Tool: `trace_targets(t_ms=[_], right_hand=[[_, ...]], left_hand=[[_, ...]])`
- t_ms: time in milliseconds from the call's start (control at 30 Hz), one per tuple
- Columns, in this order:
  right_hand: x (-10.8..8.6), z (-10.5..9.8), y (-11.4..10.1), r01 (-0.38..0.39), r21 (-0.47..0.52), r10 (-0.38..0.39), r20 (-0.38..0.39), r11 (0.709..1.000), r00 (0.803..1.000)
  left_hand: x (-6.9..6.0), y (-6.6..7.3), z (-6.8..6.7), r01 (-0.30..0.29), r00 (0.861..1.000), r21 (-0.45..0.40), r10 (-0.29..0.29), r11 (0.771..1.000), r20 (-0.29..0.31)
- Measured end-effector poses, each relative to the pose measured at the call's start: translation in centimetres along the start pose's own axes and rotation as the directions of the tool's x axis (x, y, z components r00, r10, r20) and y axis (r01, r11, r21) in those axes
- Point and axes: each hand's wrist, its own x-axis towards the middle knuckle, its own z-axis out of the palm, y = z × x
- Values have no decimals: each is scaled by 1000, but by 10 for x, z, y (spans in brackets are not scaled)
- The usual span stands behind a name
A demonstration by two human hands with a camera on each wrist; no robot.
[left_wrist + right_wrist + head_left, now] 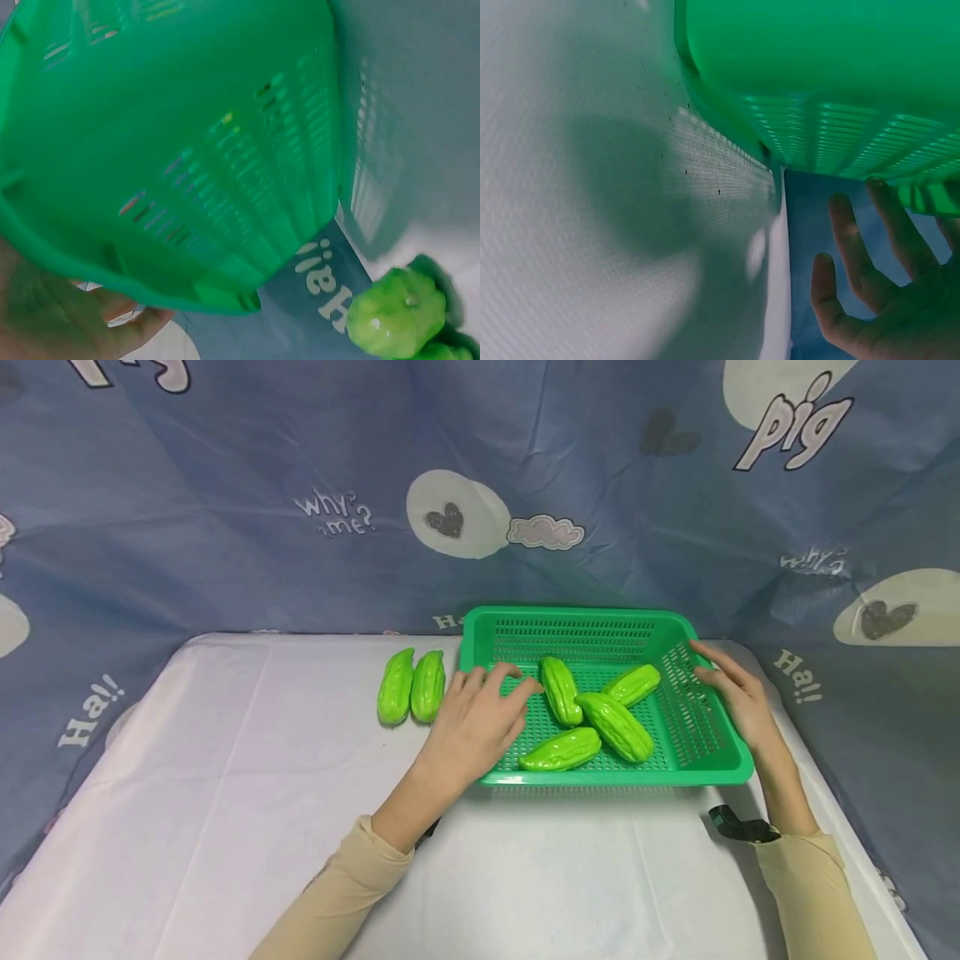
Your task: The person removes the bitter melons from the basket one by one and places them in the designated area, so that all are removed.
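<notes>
Basket [615,778] of green gourds [618,727] sits between loosely spread left hand [476,727] and spread right hand [741,700] — level support from both sides should keep them from rolling.

Head view: high, forward-down, whole green plastic basket [615,777] in frame. Wrist views: low, close on basket's outer walls; head and left share loose bitter melons [395,689].

Blue cloth [225,552] reads "pig" [795,425], "Ha!!" [92,710] (and, seemingly, "why me?" [333,512]).
</notes>
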Motion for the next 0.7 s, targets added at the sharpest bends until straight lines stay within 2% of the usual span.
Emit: trace_targets(t_ms=[133,267,433,700], right_hand=[[1,0,1,-7,-23,7,1,1000,1000],[1,1,0,-2,-21,2,-6,1000,1000],[1,1,1,17,6,-17,-12,1000,1000],[0,1,1,15,-4,-15,-14,1000,1000]], left_hand=[[0,7,4,-10,998,-16,11,1000,66],[3,15,6,-33,985,-38,39,999,165],[10,20,7,-41,965,-20,45,999,258],[20,26,15,-31,919,-41,45,999,391]])
